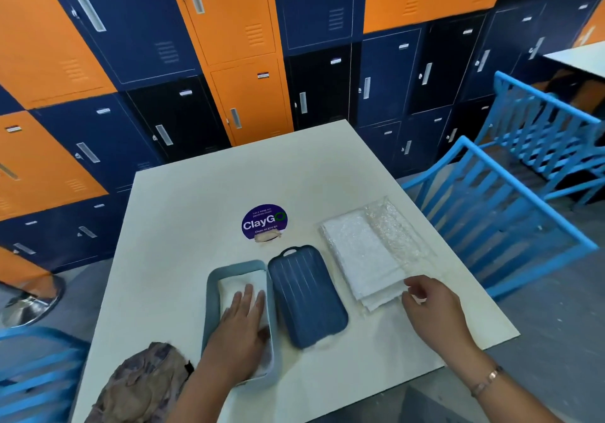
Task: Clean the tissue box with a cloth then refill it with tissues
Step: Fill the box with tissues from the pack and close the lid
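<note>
The light blue tissue box (212,295) lies open on the white table, with white tissues (240,283) inside it. My left hand (240,327) presses flat on those tissues, fingers straight. Just right of the box lies its dark blue ribbed lid (306,295), apart from it. Further right is a stack of white tissues (361,255) partly in a clear plastic wrapper (393,226). My right hand (432,308) hovers at the near end of that stack with fingers loosely curled, holding nothing. A crumpled patterned cloth (144,383) sits at the near left corner.
The white table (183,219) carries a round purple sticker (264,223) at its middle. Blue slatted chairs (501,213) stand to the right and at the near left. Orange and blue lockers (229,46) line the wall behind the table.
</note>
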